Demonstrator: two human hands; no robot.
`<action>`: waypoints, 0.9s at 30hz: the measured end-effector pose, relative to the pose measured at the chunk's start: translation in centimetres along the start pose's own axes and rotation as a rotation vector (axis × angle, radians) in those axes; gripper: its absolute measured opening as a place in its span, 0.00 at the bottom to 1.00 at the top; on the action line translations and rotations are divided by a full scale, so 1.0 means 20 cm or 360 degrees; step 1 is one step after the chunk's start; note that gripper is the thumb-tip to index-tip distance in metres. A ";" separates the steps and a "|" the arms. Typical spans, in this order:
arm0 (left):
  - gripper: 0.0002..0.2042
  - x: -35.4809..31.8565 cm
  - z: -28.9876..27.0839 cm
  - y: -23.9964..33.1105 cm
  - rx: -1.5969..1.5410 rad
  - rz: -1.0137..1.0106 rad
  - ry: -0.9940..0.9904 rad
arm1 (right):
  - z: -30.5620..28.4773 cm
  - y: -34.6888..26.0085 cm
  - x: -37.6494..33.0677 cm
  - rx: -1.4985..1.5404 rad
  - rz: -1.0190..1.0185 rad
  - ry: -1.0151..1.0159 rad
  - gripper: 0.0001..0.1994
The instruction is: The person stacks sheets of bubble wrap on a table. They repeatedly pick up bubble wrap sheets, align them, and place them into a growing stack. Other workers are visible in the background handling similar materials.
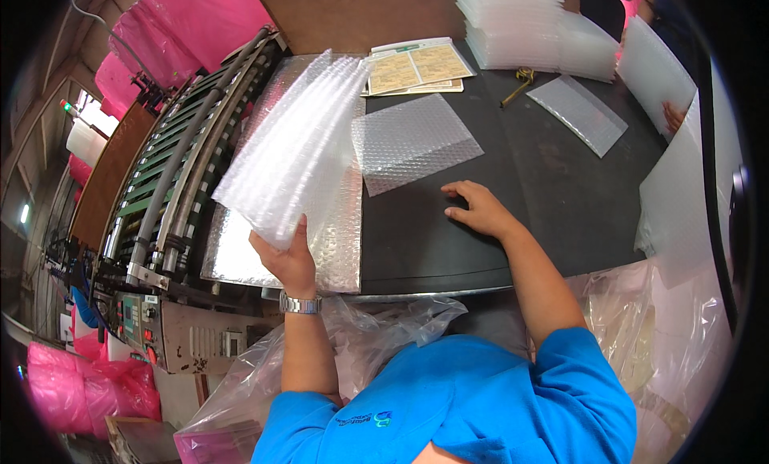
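Now our left hand holds tight to the near end of a bundle of clear bubble wrap. The bundle is over the left part of the dark counter, and it hides some of a shiny bubble sheet. Its long side runs away from us, and the far end leans a bit to the right. Our right hand is loosely curled, with nothing in it, near a flat bubble piece. Past that we see tan papers, a yellow tape measure and a tall clear stack. A roller machine stands at our left. Another person's hand shows at the far right.
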State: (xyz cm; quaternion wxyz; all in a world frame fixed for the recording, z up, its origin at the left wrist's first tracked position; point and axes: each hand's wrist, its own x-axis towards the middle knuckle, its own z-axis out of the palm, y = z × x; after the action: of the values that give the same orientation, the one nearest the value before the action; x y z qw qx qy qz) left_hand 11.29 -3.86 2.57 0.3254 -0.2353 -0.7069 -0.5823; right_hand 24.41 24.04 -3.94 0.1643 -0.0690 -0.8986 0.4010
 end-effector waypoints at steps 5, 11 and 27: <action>0.26 0.06 0.03 0.06 -0.1287 -0.1091 -0.0071 | -0.01 -0.01 -0.01 -0.0025 -0.0001 0.0001 0.20; 0.29 0.07 0.05 -0.02 -0.2164 -0.1814 -0.0374 | -0.01 -0.02 -0.01 0.0026 -0.0006 0.0006 0.20; 0.27 -0.14 0.20 0.14 -0.1773 -0.1512 -0.0333 | 0.14 -0.34 -0.04 0.2051 0.0332 0.0041 0.56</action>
State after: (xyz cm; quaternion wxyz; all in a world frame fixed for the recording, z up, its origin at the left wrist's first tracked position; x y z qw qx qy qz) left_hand 14.48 0.78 1.89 -0.1984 -0.0885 -0.3595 -0.9075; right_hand 24.32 17.36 -0.83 0.1437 -0.0483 -0.4647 0.8724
